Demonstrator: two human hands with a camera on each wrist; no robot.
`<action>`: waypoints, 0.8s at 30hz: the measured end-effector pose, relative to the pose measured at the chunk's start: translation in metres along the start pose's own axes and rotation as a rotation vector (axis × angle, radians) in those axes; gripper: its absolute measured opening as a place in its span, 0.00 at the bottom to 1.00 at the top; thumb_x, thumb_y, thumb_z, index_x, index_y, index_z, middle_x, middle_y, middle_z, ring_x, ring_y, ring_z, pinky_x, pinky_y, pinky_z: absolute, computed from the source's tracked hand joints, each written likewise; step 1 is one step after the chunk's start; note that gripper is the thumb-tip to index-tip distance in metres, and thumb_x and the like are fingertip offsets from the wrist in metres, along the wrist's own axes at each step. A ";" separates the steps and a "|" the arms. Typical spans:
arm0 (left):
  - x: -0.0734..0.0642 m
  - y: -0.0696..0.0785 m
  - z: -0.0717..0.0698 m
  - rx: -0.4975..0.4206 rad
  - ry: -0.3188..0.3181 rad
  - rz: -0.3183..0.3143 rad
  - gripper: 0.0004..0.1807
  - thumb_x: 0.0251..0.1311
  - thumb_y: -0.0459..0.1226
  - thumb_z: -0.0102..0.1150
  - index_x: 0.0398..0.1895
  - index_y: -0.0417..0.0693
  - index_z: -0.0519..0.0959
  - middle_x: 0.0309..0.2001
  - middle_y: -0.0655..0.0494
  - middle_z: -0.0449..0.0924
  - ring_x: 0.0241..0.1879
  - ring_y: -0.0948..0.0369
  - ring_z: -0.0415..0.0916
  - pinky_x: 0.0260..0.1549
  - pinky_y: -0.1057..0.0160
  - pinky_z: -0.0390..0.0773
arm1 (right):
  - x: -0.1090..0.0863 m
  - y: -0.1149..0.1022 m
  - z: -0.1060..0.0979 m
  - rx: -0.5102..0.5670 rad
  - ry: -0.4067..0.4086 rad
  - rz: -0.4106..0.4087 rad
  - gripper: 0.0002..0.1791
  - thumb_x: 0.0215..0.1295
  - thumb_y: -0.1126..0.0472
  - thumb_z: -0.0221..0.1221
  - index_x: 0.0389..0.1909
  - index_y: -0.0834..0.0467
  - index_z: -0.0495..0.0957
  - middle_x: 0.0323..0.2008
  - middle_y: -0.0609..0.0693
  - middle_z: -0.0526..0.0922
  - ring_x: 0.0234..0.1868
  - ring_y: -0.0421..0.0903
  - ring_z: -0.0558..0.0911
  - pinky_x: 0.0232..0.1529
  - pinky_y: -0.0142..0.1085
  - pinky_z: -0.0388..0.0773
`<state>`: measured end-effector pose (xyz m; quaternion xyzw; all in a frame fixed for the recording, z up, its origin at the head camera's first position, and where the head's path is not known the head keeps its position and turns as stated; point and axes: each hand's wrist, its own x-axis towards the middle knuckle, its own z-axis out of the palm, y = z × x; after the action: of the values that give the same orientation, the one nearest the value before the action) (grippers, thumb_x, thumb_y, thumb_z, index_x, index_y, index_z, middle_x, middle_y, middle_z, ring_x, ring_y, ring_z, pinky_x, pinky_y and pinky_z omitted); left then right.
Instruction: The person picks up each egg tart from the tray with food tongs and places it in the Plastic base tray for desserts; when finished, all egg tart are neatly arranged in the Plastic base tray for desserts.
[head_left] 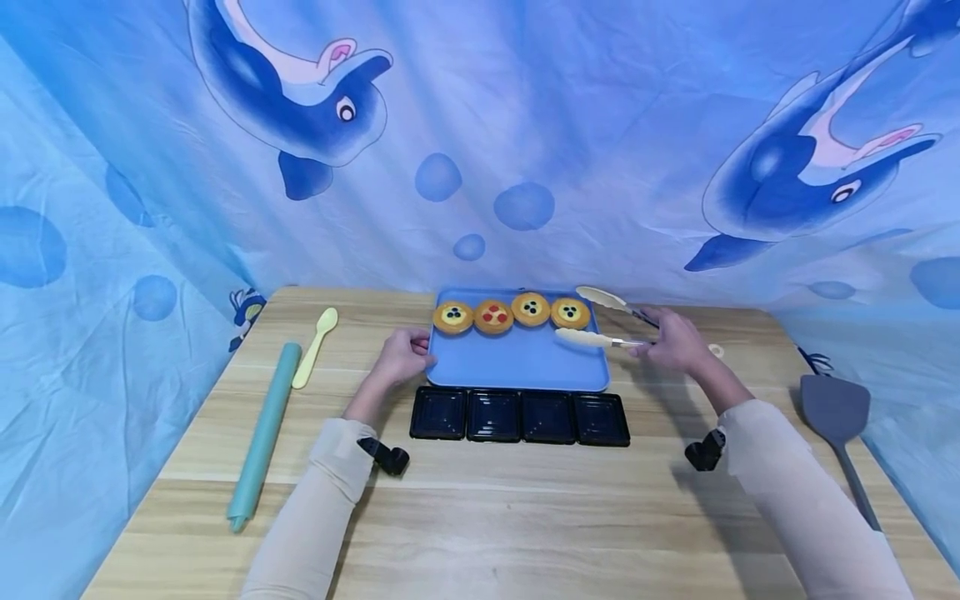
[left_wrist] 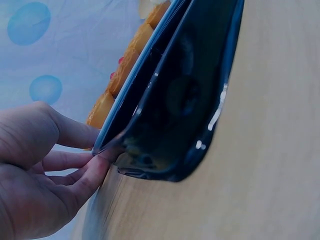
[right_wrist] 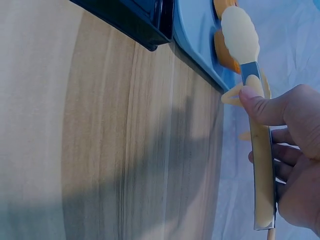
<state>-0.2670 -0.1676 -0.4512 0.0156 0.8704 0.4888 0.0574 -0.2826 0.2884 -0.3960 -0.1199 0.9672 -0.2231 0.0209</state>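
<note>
I have the left hand (head_left: 402, 355) pinching the blue rectangular tray (head_left: 502, 363), presumably to steady it; the right hand (head_left: 672, 340) grips spread, cream-tipped metal tongs (right_wrist: 261, 156).

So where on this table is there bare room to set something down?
Widest is the near tabletop, between the sleeves and in front of the black containers. A smaller patch lies between the yellow spoon and the left grip. Crowded: the back of the blue tray, with four tarts and the tongs nearby.

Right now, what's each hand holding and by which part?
The right hand holds the tongs by their arms; the left hand grips the blue tray by its left edge.
</note>
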 end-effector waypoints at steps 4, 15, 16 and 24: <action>0.000 0.000 0.000 -0.009 0.003 -0.005 0.26 0.56 0.25 0.62 0.60 0.26 0.72 0.45 0.38 0.78 0.46 0.47 0.76 0.48 0.54 0.79 | 0.005 0.001 0.001 -0.007 -0.001 -0.013 0.46 0.55 0.60 0.72 0.71 0.70 0.60 0.57 0.75 0.72 0.17 0.47 0.63 0.44 0.55 0.71; 0.001 0.001 0.000 0.006 0.010 0.002 0.26 0.56 0.25 0.62 0.60 0.26 0.73 0.45 0.39 0.78 0.45 0.48 0.76 0.48 0.55 0.79 | 0.011 -0.001 0.007 -0.025 0.036 -0.005 0.40 0.58 0.59 0.69 0.68 0.71 0.65 0.44 0.74 0.78 0.19 0.48 0.66 0.37 0.55 0.74; 0.001 0.001 0.000 0.005 0.009 0.001 0.26 0.56 0.25 0.62 0.60 0.26 0.73 0.44 0.39 0.78 0.45 0.48 0.76 0.48 0.55 0.79 | 0.011 0.000 0.008 -0.027 0.046 -0.005 0.39 0.59 0.60 0.69 0.67 0.71 0.66 0.37 0.70 0.79 0.18 0.48 0.65 0.33 0.50 0.72; 0.000 0.000 0.000 -0.010 0.005 -0.011 0.26 0.56 0.25 0.62 0.60 0.26 0.73 0.44 0.39 0.78 0.45 0.49 0.75 0.49 0.55 0.78 | 0.012 0.003 0.014 -0.023 0.090 -0.013 0.38 0.57 0.60 0.70 0.66 0.70 0.68 0.10 0.47 0.58 0.13 0.42 0.57 0.19 0.40 0.60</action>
<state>-0.2670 -0.1679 -0.4508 0.0094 0.8680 0.4930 0.0580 -0.2941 0.2822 -0.4097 -0.1164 0.9688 -0.2171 -0.0253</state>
